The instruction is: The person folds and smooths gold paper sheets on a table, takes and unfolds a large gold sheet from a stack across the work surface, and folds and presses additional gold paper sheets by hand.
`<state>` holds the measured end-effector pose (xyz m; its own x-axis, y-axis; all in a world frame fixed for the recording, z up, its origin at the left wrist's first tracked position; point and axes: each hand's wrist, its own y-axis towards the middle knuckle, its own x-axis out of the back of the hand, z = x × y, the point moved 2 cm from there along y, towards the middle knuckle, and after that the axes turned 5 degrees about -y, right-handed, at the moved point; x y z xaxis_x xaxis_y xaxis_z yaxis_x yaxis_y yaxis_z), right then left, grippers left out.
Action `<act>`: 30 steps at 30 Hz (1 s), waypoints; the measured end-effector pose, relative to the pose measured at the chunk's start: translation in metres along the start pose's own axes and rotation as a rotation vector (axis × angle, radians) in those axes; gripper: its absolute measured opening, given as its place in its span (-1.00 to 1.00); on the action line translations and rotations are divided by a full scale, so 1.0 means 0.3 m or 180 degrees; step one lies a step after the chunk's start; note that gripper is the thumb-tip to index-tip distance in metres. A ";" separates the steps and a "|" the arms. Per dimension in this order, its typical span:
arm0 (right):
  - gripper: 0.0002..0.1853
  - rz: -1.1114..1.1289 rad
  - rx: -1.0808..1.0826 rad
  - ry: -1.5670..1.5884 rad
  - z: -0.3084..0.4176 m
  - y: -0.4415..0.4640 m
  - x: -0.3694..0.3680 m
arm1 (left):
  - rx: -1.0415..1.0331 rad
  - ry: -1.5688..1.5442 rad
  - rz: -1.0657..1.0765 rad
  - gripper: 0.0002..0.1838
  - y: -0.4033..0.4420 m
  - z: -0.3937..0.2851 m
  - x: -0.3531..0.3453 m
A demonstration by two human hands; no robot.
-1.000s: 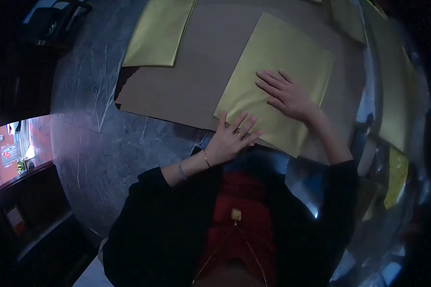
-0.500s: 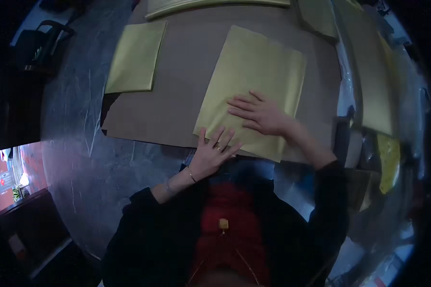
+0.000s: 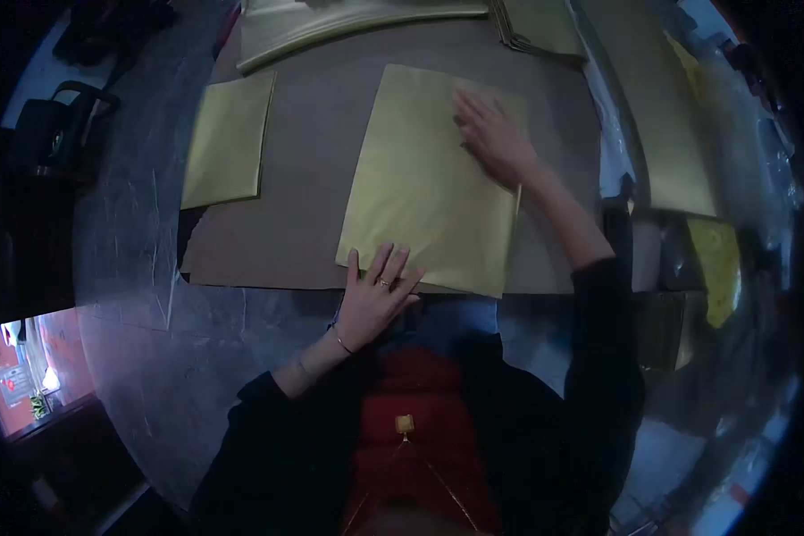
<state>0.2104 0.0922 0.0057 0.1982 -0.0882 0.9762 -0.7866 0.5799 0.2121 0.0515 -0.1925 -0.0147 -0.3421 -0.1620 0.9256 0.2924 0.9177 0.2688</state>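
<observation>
A large yellow sheet (image 3: 420,170) lies flat on the brown cardboard (image 3: 313,152), reaching its near edge. My left hand (image 3: 375,299), with a ring and a bracelet, rests its spread fingertips on the sheet's near left corner. Near the sheet's upper right part, my right hand (image 3: 493,134) lies palm down, slightly blurred, fingers stretched out. Whether the sheet is one layer or several I cannot tell. Neither hand grips anything.
A smaller yellow piece (image 3: 228,138) lies at the cardboard's left. Beyond are a folded yellow sheet (image 3: 357,22) and a yellow stack (image 3: 540,27). Long yellow material (image 3: 657,116) and a bright yellow piece (image 3: 716,272) are at the right. A black chair-like object (image 3: 49,129) stands far left.
My right hand has slid away from me up the sheet toward its far right part. My left hand stays at the near corner. The whole view has shifted, showing more of the far side.
</observation>
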 end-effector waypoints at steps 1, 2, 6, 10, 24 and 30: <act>-0.46 0.0042 0.0108 0.0128 0.094 -0.059 0.026 | 0.0031 -0.0179 0.0003 -0.41 0.006 -0.006 0.012; -0.46 0.0088 0.0207 0.0254 0.181 -0.119 0.053 | -0.0025 -0.0146 0.0050 -0.44 0.022 -0.021 0.042; -0.44 0.0714 0.0357 0.1057 0.408 -0.340 0.134 | -0.0393 -0.0440 0.0026 -0.49 0.059 -0.061 0.012; -0.41 0.0950 0.0340 0.1807 0.444 -0.423 0.120 | -0.0869 -0.0842 -0.0085 -0.62 0.084 -0.095 -0.041; -0.29 0.1059 0.0818 0.2491 0.455 -0.501 0.099 | -0.0912 -0.0150 0.0136 -0.48 0.012 -0.098 -0.146; -0.36 0.0702 0.0936 0.2199 0.342 -0.422 0.089 | -0.0926 -0.0036 -0.0117 -0.39 0.031 -0.114 -0.135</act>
<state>0.2553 -0.0667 0.0098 0.2626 0.5843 0.7679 -0.9536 0.2785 0.1142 0.0986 -0.1897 -0.0406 -0.3667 -0.1876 0.9112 0.5229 0.7686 0.3687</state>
